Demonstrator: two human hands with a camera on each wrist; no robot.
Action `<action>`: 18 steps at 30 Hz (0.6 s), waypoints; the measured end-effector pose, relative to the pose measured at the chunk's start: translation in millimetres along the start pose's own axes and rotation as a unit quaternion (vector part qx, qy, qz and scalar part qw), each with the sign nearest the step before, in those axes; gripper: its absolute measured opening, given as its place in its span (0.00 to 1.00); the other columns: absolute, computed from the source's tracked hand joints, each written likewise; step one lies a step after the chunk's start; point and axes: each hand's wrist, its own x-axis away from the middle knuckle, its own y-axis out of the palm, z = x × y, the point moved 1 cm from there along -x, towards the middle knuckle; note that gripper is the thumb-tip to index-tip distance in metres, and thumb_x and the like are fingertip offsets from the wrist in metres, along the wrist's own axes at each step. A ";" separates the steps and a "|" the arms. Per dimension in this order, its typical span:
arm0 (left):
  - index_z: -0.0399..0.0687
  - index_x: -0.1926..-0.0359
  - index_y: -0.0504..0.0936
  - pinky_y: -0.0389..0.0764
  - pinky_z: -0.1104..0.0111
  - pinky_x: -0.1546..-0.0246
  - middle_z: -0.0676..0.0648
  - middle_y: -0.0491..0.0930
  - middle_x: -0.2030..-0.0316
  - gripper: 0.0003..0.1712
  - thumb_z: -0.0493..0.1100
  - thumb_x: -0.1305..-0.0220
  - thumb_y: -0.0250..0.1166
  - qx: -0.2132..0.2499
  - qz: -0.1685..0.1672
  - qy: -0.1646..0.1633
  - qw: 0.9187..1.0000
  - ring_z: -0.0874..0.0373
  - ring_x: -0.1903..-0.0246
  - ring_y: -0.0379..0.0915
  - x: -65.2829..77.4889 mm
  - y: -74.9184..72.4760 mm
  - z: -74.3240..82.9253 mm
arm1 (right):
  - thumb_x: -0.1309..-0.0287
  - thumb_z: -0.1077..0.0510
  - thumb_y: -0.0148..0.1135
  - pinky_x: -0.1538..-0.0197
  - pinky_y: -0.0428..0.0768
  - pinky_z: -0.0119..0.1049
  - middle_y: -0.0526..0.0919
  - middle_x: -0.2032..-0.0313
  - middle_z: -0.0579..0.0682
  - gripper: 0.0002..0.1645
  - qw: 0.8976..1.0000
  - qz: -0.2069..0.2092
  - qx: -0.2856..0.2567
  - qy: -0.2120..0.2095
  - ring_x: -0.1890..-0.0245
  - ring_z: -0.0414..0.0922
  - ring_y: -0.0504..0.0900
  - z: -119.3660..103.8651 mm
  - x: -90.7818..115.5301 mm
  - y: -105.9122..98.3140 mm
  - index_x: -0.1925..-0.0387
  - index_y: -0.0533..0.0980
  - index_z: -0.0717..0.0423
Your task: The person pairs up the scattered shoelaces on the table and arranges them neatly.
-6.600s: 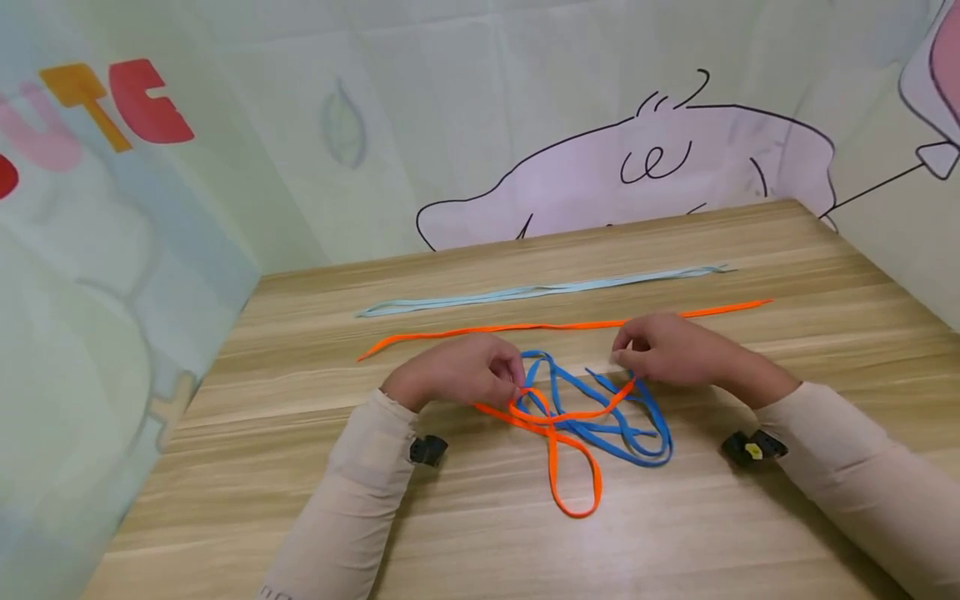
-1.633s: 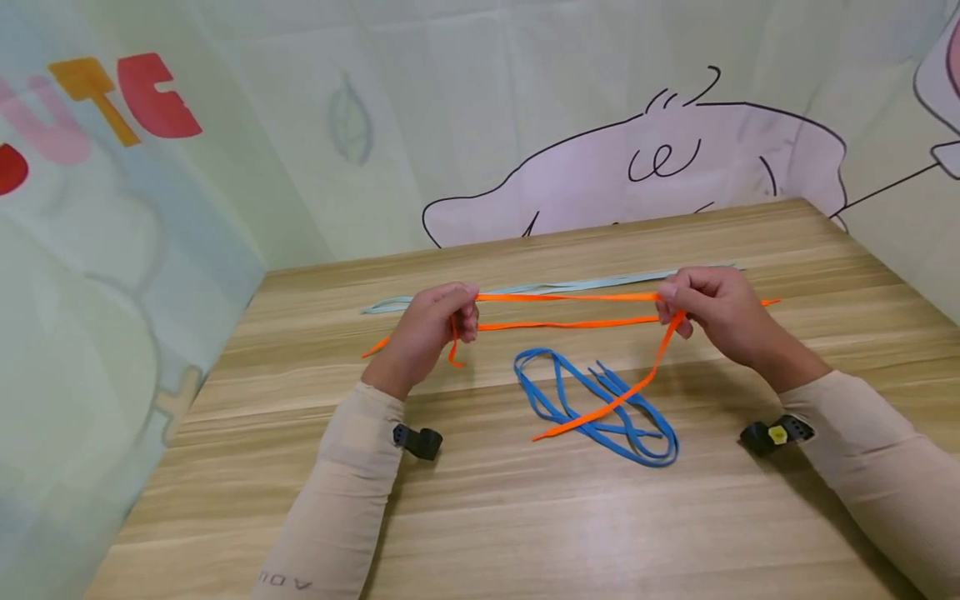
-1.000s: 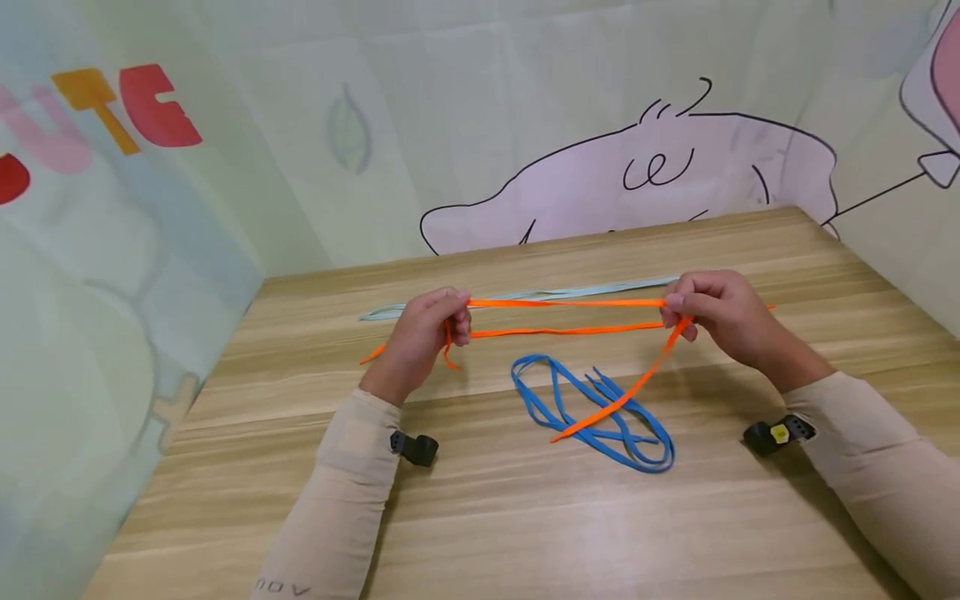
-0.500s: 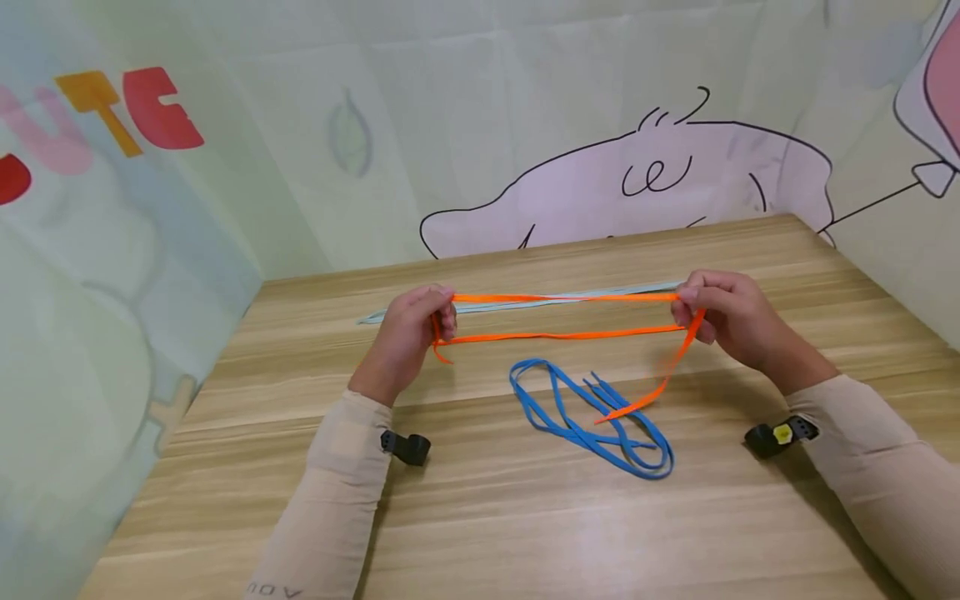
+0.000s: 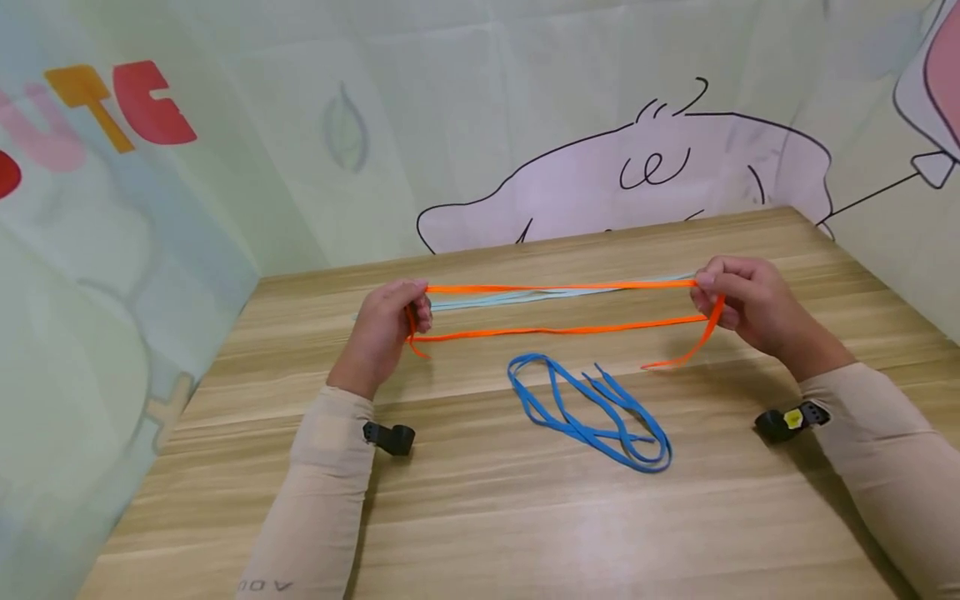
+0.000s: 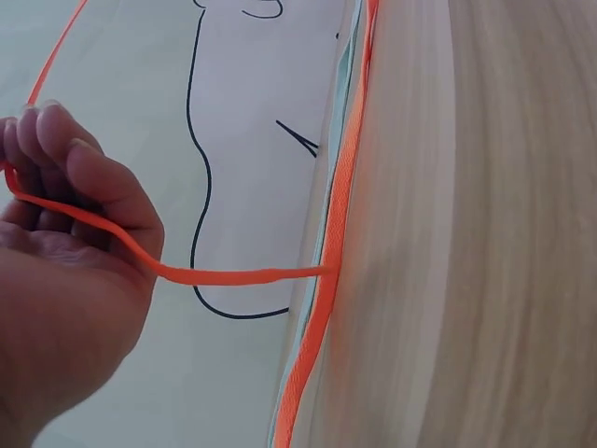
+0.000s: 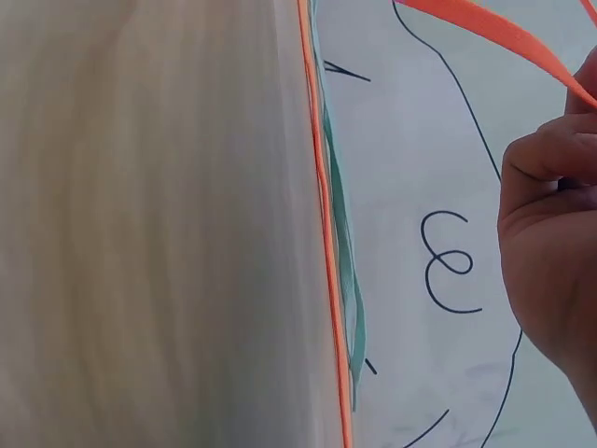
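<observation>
An orange shoelace point(image 5: 555, 287) is stretched level between my two hands, raised above the table. My left hand point(image 5: 384, 329) pinches it near one end, and a short tail hangs below the palm; the left wrist view shows this tail point(image 6: 215, 277) crossing the palm. On the other side my right hand point(image 5: 750, 304) pinches the lace between thumb and fingers, with a longer tail point(image 5: 705, 337) dangling under it. Below the hands a second orange shoelace point(image 5: 555, 331) lies nearly straight on the table. Closer to me rests a loosely looped blue shoelace point(image 5: 592, 417).
A pale blue shoelace point(image 5: 495, 298), doubled lengthwise, lies toward the back, partly behind the raised lace. The wooden table point(image 5: 480, 517) meets a printed cloth backdrop point(image 5: 487, 125) at its back and sides. Each wrist carries a small black camera point(image 5: 390, 437).
Earlier the orange lace lay looped over the blue one between low hands. Now it is lifted and taut; over the last second the hands move apart and the right tail shortens, leaving the blue lace.
</observation>
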 end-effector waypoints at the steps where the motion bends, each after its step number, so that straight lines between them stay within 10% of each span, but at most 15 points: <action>1: 0.45 0.75 0.73 0.76 0.68 0.69 0.49 0.73 0.75 0.19 0.46 0.24 0.55 0.002 0.001 -0.001 1.000 0.57 0.74 0.68 -0.1 -0.9 -0.5 | 0.29 0.71 0.47 0.80 0.51 0.40 0.78 0.76 0.52 0.17 1.000 0.003 -0.004 0.001 0.85 0.46 0.55 0.0 0.5 -1.8 0.75 0.74 0.66; 18: 0.45 0.72 0.78 0.74 0.72 0.70 0.51 0.74 0.75 0.17 0.42 0.23 0.52 0.115 -0.005 -0.059 0.992 0.59 0.75 0.68 -1.9 -14.8 -4.0 | 0.26 0.68 0.48 0.80 0.46 0.39 0.63 0.82 0.50 0.16 0.998 0.053 -0.038 0.025 0.84 0.46 0.50 0.7 7.6 -34.0 0.70 0.78 0.63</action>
